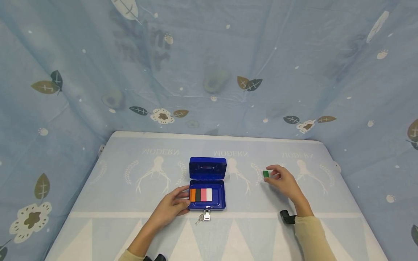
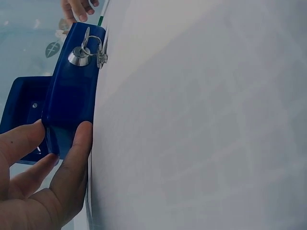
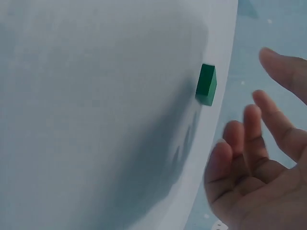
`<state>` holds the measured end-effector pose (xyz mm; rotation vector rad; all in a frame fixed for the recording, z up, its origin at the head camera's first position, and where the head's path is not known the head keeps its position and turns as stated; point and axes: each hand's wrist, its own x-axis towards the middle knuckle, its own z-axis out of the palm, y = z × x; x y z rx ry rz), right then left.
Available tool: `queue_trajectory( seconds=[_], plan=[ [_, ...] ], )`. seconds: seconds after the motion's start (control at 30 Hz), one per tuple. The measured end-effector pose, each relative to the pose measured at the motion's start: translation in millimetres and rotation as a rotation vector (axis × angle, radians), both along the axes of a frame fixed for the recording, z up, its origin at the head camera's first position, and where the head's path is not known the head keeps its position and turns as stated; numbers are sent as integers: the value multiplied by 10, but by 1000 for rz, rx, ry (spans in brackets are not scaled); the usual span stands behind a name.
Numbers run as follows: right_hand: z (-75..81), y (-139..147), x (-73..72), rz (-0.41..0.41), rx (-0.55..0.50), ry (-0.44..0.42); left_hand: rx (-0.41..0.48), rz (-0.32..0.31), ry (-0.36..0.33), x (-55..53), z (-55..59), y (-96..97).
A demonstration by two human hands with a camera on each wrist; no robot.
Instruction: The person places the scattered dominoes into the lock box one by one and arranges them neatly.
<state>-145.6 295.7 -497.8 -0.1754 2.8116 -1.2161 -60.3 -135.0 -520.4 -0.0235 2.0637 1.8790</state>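
Observation:
A small blue metal cash box [image 1: 217, 207] stands on the table with its lid [image 1: 207, 176] raised. Orange, black, pink and white blocks [image 1: 201, 195] lie side by side in its left part. My left hand [image 1: 169, 207] rests its fingers against the box's left side, as the left wrist view also shows. A key [image 2: 86, 40] sits in the front lock, with a second key hanging from its ring. To the right, my right hand [image 1: 283, 181] spreads thumb and fingers near a green block [image 3: 206, 84]; in the right wrist view they stand apart from it.
A pale patterned cloth [image 1: 130, 206] covers the table. Blue printed fabric [image 1: 196, 54] rises behind and at both sides. Black wrist mounts [image 1: 287, 217] show at the forearms.

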Motion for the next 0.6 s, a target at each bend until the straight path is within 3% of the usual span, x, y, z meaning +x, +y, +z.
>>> queue_trajectory(
  seconds=[0.3,0.6],
  plan=[
    [-77,67,-91,31,-39,-161,2,4,3,4,9,6],
    [-136,46,-121,31,7,-160,-2,8,-12,7,18,2]
  ],
)
